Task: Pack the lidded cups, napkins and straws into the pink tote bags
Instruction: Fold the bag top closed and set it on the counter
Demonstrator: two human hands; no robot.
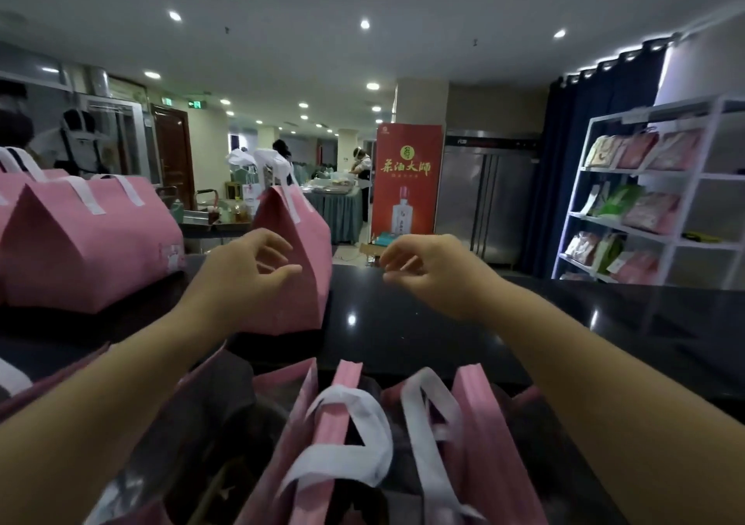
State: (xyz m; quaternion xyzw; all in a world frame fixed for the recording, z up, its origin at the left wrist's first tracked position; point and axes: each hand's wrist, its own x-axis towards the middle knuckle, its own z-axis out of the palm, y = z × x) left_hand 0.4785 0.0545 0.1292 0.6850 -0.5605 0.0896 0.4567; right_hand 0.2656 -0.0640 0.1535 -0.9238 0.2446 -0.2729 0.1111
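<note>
I am hovering my left hand [250, 266] and right hand [419, 270], fingers apart and empty, beside the floppy pink tote bag [296, 307], probably best gripped by its white handles [278, 165].

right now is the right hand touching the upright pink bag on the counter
Apart. The head view shows the right hand clear of the upright pink bag, with dark counter showing between them.

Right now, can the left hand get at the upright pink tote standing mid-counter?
Probably yes: the left hand is open right by the upright pink tote, with nothing visible between them.
</note>
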